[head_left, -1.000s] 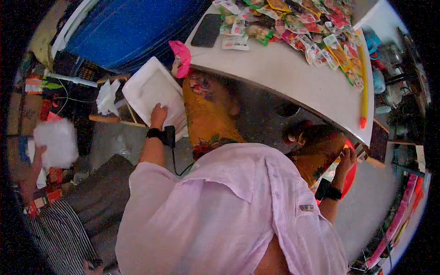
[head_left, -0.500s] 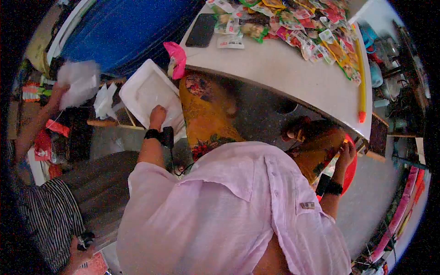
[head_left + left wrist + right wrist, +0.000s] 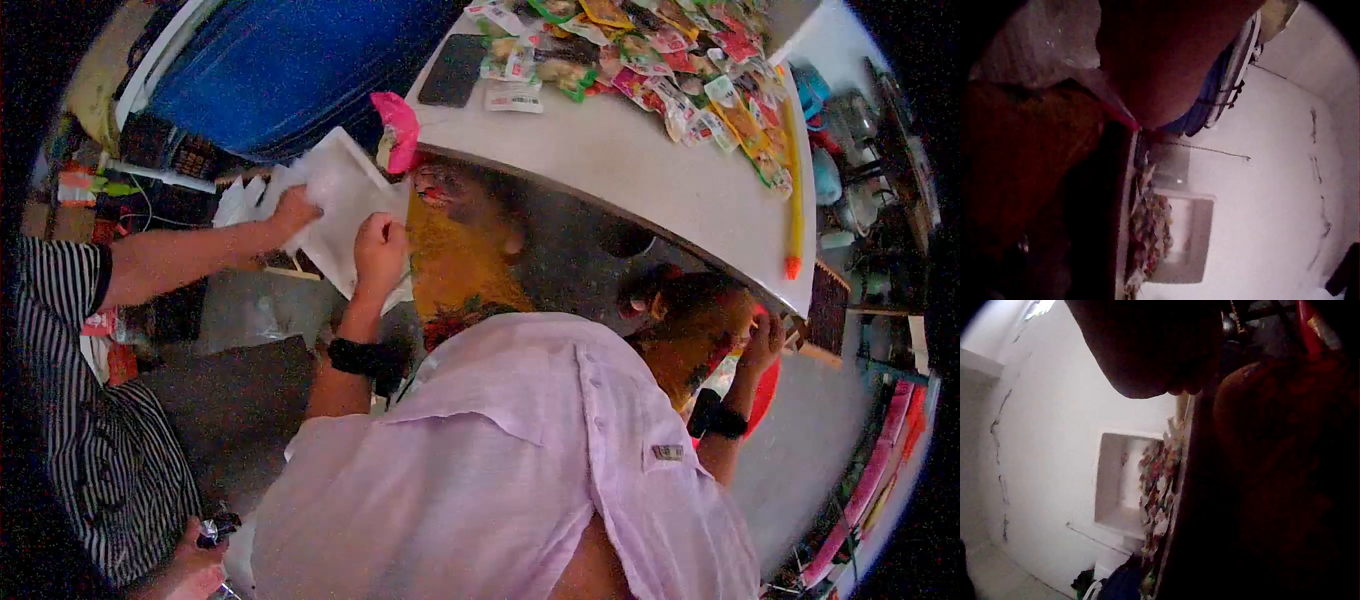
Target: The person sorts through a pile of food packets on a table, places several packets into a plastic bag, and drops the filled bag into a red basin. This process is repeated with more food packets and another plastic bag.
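Note:
My left hand (image 3: pixel 382 250) is held over the near right side of a white foam box (image 3: pixel 342 245), fingers loosely curled and nothing visible in them. Another person's hand (image 3: pixel 295 212) reaches in from the left and holds clear plastic (image 3: pixel 322 185) over the same box. In the left wrist view, my hand (image 3: pixel 1160 62) shows as a dark shape, with translucent plastic (image 3: pixel 1047 44) beyond it. My right hand (image 3: pixel 765 340) rests by my right knee, above a red basin (image 3: pixel 768 388), its fingers loosely bent. The right wrist view shows that hand (image 3: pixel 1147 350) only in shadow.
Ahead stands a white table (image 3: pixel 600 150) with a heap of small food packets (image 3: pixel 690 80), a black phone (image 3: pixel 453 70) and a yellow stick (image 3: pixel 795 190). A pink wrapper (image 3: pixel 398 130) hangs at its left corner. A big blue tub (image 3: pixel 300 70) stands behind the box.
The other person's hand has swung across from the left with the plastic to the foam box. My left hand has lifted and moved right, from the box's middle toward its side. My right hand has barely moved.

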A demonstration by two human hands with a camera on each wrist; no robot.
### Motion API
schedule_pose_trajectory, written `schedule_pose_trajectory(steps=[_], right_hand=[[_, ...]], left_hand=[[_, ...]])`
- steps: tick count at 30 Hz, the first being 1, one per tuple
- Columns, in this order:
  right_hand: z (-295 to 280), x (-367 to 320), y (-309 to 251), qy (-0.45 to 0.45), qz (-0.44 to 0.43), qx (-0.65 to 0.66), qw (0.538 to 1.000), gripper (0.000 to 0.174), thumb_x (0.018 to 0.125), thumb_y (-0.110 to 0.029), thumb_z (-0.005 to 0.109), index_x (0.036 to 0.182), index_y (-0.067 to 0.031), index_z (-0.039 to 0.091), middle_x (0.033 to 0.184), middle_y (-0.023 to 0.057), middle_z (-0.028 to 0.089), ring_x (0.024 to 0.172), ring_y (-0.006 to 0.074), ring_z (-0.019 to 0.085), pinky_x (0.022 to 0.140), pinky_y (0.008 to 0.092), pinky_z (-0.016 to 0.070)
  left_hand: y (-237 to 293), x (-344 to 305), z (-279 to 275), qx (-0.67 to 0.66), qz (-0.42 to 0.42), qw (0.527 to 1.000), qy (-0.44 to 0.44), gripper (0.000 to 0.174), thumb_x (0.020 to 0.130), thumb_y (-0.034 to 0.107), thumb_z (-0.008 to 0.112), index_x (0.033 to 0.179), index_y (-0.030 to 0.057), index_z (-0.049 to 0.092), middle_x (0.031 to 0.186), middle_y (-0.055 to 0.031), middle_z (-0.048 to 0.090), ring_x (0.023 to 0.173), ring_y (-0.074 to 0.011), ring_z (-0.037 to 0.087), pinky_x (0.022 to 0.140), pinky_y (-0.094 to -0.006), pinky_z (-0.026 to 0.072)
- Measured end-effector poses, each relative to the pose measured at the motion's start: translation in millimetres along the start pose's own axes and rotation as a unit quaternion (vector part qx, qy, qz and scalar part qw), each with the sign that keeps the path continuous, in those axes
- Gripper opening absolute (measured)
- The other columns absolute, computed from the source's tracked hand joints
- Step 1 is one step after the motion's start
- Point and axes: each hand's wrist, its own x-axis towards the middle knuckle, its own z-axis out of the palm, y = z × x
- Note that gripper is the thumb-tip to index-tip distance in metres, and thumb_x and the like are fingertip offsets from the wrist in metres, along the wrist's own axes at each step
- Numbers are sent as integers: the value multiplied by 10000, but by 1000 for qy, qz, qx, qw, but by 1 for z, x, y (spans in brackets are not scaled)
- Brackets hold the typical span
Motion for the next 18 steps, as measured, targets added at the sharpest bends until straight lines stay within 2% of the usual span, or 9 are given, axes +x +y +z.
schedule_pose_trajectory(steps=[3, 5, 7, 9, 10, 12, 14, 16, 18], right_hand=[[15, 10, -5, -50, -34, 57, 997, 127, 735, -87, 489, 830, -1, 489, 788, 44, 486, 680, 120, 476, 590, 231, 412], [22, 9, -24, -186, -54, 110, 975, 114, 731, -79, 498, 820, -10, 490, 767, 34, 478, 668, 113, 467, 588, 227, 407], [37, -1, -36, -242, -192, -24, 951, 113, 733, -88, 498, 825, -21, 491, 752, 26, 484, 681, 109, 470, 605, 221, 400], [66, -25, -60, -238, -72, -20, 968, 128, 739, -101, 495, 839, -22, 492, 747, 24, 500, 702, 109, 476, 629, 216, 395], [79, -38, -84, -278, 168, 160, 932, 139, 741, -108, 494, 849, -20, 492, 746, 24, 508, 710, 108, 479, 641, 217, 393], [101, -41, -77, -374, 51, 111, 919, 262, 736, -215, 510, 901, -12, 486, 784, 48, 517, 710, 130, 475, 610, 253, 397], [122, -49, -83, -444, 54, 161, 880, 278, 745, -226, 498, 908, -1, 484, 767, 44, 520, 703, 123, 476, 604, 242, 398], [139, -50, -90, -501, 68, 154, 849, 274, 744, -234, 496, 876, 6, 487, 745, 50, 523, 673, 125, 483, 587, 239, 400], [152, -56, -92, -499, 89, 159, 847, 266, 740, -240, 501, 839, 6, 490, 721, 55, 523, 634, 127, 482, 561, 243, 400]], left_hand=[[41, -3, 8, -73, 16, 997, 9, 95, 694, 106, 498, 715, 14, 490, 624, -67, 488, 596, -144, 464, 553, -259, 374], [79, -3, 10, -161, -1, 987, -15, 84, 710, 102, 495, 715, 18, 488, 622, -26, 471, 598, -95, 438, 544, -225, 364], [95, 2, 19, -269, -5, 961, -62, 75, 726, 98, 487, 717, 23, 486, 623, 5, 453, 599, -61, 415, 539, -200, 356], [103, 6, 36, -394, -2, 909, -137, 68, 741, 95, 475, 721, 30, 483, 629, 28, 435, 600, -42, 394, 538, -185, 351], [115, 7, 40, -390, -4, 906, -164, 64, 743, 92, 473, 724, 32, 481, 630, 28, 434, 598, -43, 394, 538, -185, 352], [145, 4, 48, -380, -9, 899, -217, 57, 748, 88, 468, 731, 35, 478, 633, 27, 431, 592, -45, 394, 540, -184, 354], [159, -3, 65, -338, 46, 911, -234, 66, 742, 98, 477, 733, 33, 478, 628, 19, 439, 589, -50, 400, 537, -192, 358], [173, -8, 77, -277, 106, 924, -240, 89, 726, 112, 496, 731, 25, 475, 621, -7, 466, 587, -67, 420, 535, -217, 373], [178, -14, 88, -292, 94, 908, -286, 81, 741, 111, 481, 730, 32, 467, 641, -2, 461, 599, -85, 419, 549, -223, 375]])
